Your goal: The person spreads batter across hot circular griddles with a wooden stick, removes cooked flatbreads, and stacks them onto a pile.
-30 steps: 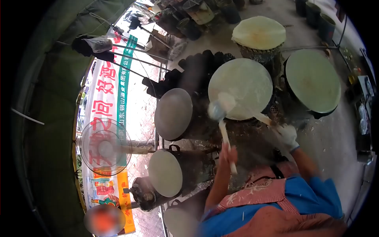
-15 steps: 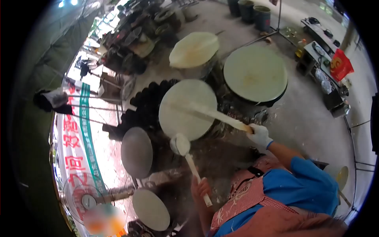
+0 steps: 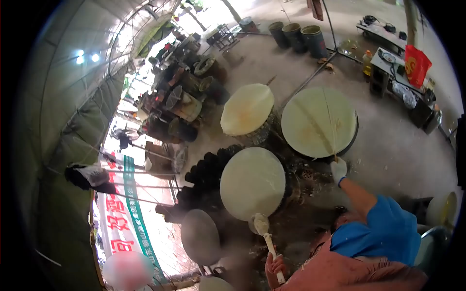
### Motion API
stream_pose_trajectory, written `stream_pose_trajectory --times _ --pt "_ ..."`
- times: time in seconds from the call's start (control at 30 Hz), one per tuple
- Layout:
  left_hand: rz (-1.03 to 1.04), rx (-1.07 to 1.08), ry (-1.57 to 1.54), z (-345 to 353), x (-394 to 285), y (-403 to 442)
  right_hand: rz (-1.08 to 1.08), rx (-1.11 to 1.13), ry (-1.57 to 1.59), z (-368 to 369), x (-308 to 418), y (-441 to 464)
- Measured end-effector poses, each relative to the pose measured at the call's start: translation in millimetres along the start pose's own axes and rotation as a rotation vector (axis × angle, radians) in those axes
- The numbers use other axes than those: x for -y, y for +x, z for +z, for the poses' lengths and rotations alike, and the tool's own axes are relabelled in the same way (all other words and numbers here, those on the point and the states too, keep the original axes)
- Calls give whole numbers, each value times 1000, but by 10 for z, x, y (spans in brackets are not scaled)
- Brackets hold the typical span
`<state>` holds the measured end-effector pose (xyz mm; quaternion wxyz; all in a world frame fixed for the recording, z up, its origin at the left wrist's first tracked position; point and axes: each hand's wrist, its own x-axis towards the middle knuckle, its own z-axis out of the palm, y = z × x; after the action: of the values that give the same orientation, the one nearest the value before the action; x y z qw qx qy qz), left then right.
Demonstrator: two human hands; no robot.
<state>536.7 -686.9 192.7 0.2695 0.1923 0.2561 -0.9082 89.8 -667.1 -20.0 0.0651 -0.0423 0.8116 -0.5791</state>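
My left hand (image 3: 275, 266), bare, is wrapped round the pale wooden handle of a ladle (image 3: 262, 224). The ladle's batter-coated bowl is at the lower edge of a round griddle (image 3: 252, 184) covered with a pale, smooth sheet of batter. My right hand (image 3: 339, 169), in a white glove, grips the end of a long flat wooden spreader (image 3: 330, 121), seen nearly edge-on. It extends above a second large round griddle (image 3: 347, 114), also coated with pale batter, and a dark band like its shadow crosses that surface.
A large thin pancake (image 3: 247, 109) with a browned middle lies on a round stand behind. A grey round plate (image 3: 200, 237) is at the left, beside dark cylindrical briquettes (image 3: 208, 167). Buckets (image 3: 313, 41) stand at the back; a low table (image 3: 395, 68) is at the right.
The spreader has gone from over the middle griddle to over the right one and turned on edge. The ladle stays in my left hand. The whole view has shifted upward and left.
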Motion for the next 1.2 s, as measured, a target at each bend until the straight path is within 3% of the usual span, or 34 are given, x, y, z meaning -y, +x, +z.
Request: stream_pose_trajectory --times 0.07,0.1,0.13,0.2,0.23,0.27,0.3,0.33,0.4,0.47,0.5,0.53,0.6,0.7,0.73,0.77,0.83,0.93,0.97,1.0,1.03,1.1,1.13,1.2 --pt "-48 15 30 75 -105 34 218 10 160 586 197 -153" --pt "-73 18 42 55 -199 66 426 227 528 867 499 -242" --pt "-88 23 58 64 -251 88 197 220 422 1531 338 -149" --pt "-129 6 72 110 -332 122 -102 256 145 2282 891 240" --pt "-145 -10 84 145 -404 104 -87 342 -155 2816 870 514" --pt "-165 -30 93 182 -455 66 -172 343 -55 2315 1554 423" --pt "-186 -48 77 198 -494 27 -109 453 467 2080 1750 395" --pt "-209 -64 59 215 -528 -31 -125 533 509 1792 1821 387" --pt "-245 -75 26 202 -633 -126 -205 549 369 917 1699 120" --pt "-266 -60 0 180 -721 -190 -55 460 47 138 1216 -266" --pt "-266 -58 -23 178 -738 -202 -167 230 3 -123 832 -491" --pt "-243 -67 -44 293 -636 -215 -131 142 6 -355 383 -606" --pt "-186 -97 -77 433 -495 -211 257 134 48 -591 292 -658" --pt "-188 -79 -50 225 -567 -330 242 94 207 -180 300 -485" --pt "-193 -70 -40 201 -592 -345 117 73 114 50 151 -391" --pt "-202 -65 -32 193 -620 -371 181 63 25 55 619 -491" --pt "-216 -59 -1 143 -702 -412 277 116 142 196 641 -492" --pt "-249 -67 35 91 -778 -427 174 46 -19 650 604 -311" --pt "-254 -71 47 98 -801 -434 277 60 128 919 406 -206" --pt "-260 -74 59 102 -821 -429 216 147 94 1071 362 -160" --pt "-269 -82 70 102 -825 -420 296 86 132 1328 446 -154" --pt "-279 -89 74 86 -810 -411 66 192 -22 1670 719 -65" --pt "-283 -89 73 77 -795 -392 26 256 49 1900 811 59" --pt "-287 -87 81 69 -800 -394 -60 367 -161 2318 1021 387"
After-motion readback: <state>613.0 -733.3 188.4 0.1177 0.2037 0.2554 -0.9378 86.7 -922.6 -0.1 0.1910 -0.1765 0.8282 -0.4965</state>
